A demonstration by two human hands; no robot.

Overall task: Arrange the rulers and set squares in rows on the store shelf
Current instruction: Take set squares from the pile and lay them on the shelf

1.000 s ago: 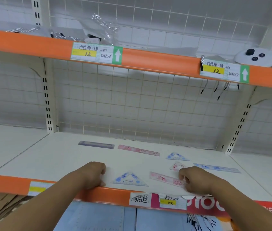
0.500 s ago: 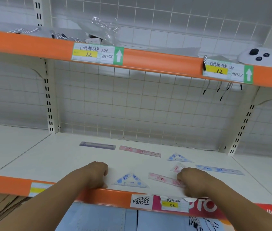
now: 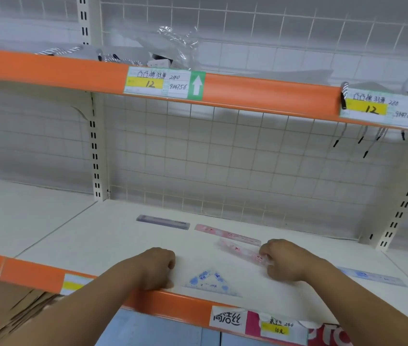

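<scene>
White shelf (image 3: pixel 98 240): right hand (image 3: pixel 288 260) pinches pink ruler (image 3: pixel 238 249) slanting far-left to near-right.

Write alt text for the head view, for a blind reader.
The right hand pinches the end of a pink ruler on a white store shelf; the left hand rests curled at its front edge. A blue set square lies between them, a purple ruler further back.

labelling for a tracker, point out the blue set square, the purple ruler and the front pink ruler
blue set square (image 3: pixel 210 283), head view, middle of the triangle
purple ruler (image 3: pixel 163 222), head view, mid-length
front pink ruler (image 3: pixel 239 250), head view, middle of its visible part
</scene>
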